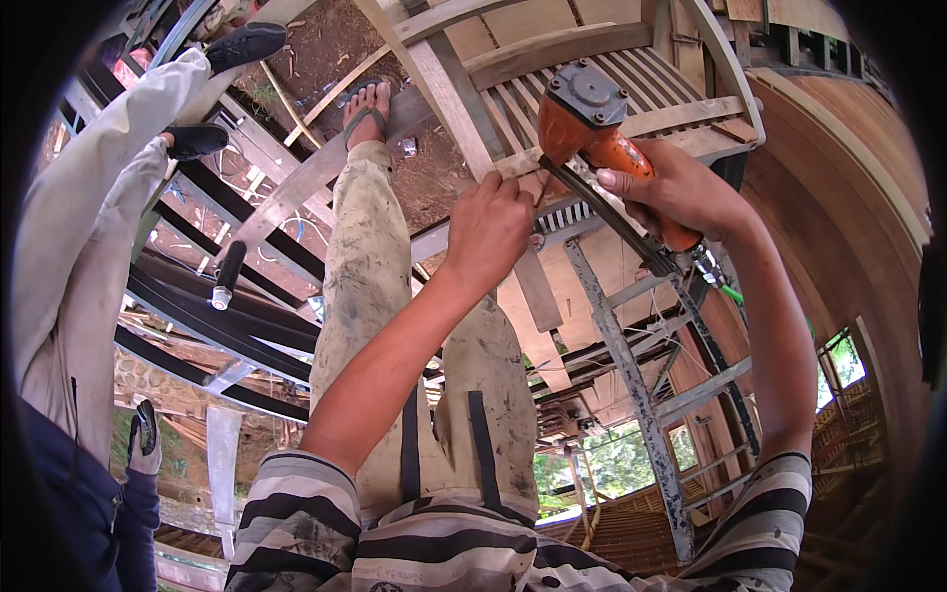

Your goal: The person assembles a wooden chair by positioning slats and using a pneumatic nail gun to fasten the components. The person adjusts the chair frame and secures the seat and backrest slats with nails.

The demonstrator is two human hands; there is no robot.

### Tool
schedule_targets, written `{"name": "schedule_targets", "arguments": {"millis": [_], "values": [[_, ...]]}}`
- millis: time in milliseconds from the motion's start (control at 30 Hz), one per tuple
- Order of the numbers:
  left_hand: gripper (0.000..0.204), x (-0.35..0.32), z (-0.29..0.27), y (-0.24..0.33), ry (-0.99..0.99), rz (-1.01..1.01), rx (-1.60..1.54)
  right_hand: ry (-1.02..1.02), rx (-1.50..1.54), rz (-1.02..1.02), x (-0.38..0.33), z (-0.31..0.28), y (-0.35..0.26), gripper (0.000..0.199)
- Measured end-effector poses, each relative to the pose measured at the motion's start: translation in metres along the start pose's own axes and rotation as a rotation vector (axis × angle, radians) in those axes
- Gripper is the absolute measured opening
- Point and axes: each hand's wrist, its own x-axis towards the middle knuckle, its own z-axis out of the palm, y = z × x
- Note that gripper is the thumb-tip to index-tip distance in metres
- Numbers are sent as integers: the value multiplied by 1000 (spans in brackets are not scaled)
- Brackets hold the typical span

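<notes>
Over the slatted wooden chair [557, 56]: orange nail gun [562, 133], right hand [681, 187] wrapped round its grip, likely to steady its weight. Left hand [490, 225] curled at the chair's near edge, probably bracing; can't tell what it pinches.

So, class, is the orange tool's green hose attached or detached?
Attached: the green hose meets the metal fitting on the orange tool in the right hand.
</notes>
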Motion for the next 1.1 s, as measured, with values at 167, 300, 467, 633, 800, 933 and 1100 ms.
{"name": "schedule_targets", "arguments": {"millis": [167, 300, 467, 633, 800, 933, 1100], "values": [[12, -18, -2, -4, 156, -146, -314, -112, -76, 22, 7, -12, -20, 56], [18, -26, -2, -3, 205, -179, -393, -155, -76, 48, 11, -6, -27, 56], [25, -33, 2, -5, 342, -275, -420, -192, -157, 23, 22, -6, -36, 56], [31, -44, 4, -7, 361, -258, -367, -242, -224, 36, 32, -10, -43, 59], [37, -39, 17, -3, 335, -169, -267, -240, -208, 70, 36, -12, -48, 59], [34, -38, 22, -4, 345, -152, -242, -234, -239, 78, 37, -12, -52, 59], [26, -37, 28, -6, 392, -136, -232, -297, -221, 136, 40, -17, -58, 62]]}}
